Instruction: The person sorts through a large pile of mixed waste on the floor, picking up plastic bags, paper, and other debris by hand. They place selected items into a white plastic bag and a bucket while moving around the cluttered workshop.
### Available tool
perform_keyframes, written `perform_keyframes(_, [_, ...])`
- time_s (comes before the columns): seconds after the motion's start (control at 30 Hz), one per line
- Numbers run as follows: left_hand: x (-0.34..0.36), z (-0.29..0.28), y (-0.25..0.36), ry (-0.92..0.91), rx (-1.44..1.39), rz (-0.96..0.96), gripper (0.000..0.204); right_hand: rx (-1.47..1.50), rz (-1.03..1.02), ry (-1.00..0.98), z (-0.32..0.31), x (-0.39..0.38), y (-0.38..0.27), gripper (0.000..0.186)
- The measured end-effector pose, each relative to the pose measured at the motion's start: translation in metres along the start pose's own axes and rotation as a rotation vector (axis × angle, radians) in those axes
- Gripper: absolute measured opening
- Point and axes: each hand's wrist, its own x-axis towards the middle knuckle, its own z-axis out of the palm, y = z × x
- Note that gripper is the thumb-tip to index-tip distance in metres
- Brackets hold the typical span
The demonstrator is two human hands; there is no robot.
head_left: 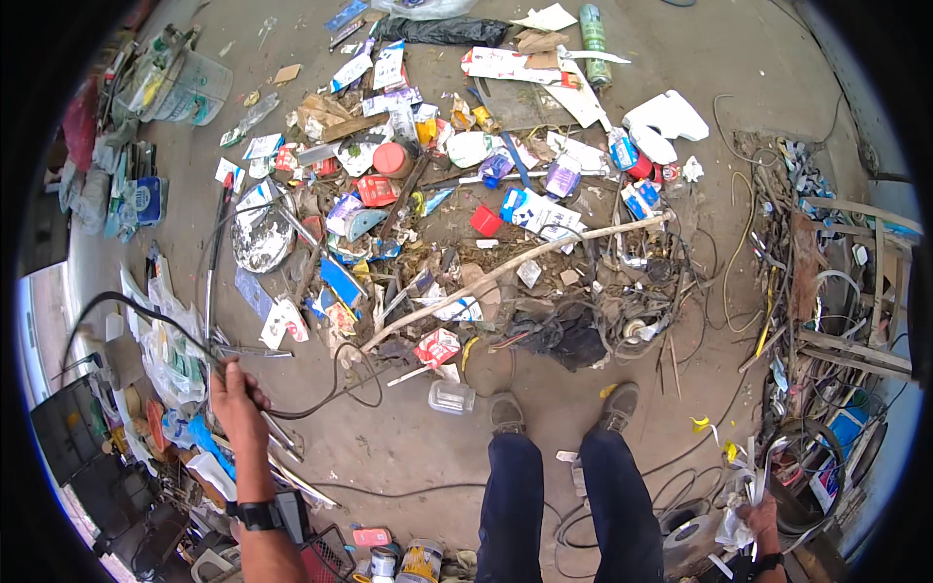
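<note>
At the left, my left hand [236,394] is closed around a black cable [146,309]. One part of the cable arches up and left from my fist, and another loops right toward the pile. My right hand [763,520] is low at the right edge, its fingers curled against crumpled clear plastic [734,530] and whitish strips [756,476]. Its grip is partly hidden. Before my shoes lies a heap of litter with a long wooden stick [515,272] across it. A clear plastic container [452,396] rests at its near edge.
A dented metal lid [262,233], a green spray can [595,44] and a white plastic piece [666,124] lie around the heap. Coiled cables [680,491] are by my right leg. Scrap and a wooden frame [855,340] line the right; a bucket [194,89] stands far left.
</note>
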Motion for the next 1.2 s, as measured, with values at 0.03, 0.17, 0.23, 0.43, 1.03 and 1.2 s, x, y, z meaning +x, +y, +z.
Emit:
perform_keyframes(0.03, [0.008, -0.012, 0.021, 0.090, 0.093, -0.023, 0.021, 0.176, -0.053, -0.019, -0.001, 0.003, 0.001, 0.048])
perform_keyframes(0.17, [0.009, -0.030, 0.087, 0.179, 0.672, 0.246, 0.022, 0.134, -0.039, -0.043, -0.005, 0.029, 0.007, 0.049])
perform_keyframes(0.23, [-0.008, -0.010, 0.103, 0.105, 0.746, 0.239, 0.023, 0.224, 0.080, -0.076, 0.002, 0.038, 0.016, 0.050])
perform_keyframes(0.43, [-0.098, 0.180, 0.060, -0.283, 0.848, 0.488, 0.020, 0.296, 0.114, -0.053, 0.022, 0.048, 0.071, 0.046])
perform_keyframes(1.03, [-0.230, 0.499, -0.199, -0.937, 1.410, 0.864, 0.027, 0.694, 0.386, -0.025, 0.089, 0.021, 0.199, 0.057])
perform_keyframes(1.2, [-0.233, 0.483, -0.187, -0.925, 1.315, 0.913, 0.007, 0.647, 0.422, -0.076, 0.085, 0.020, 0.203, 0.057])
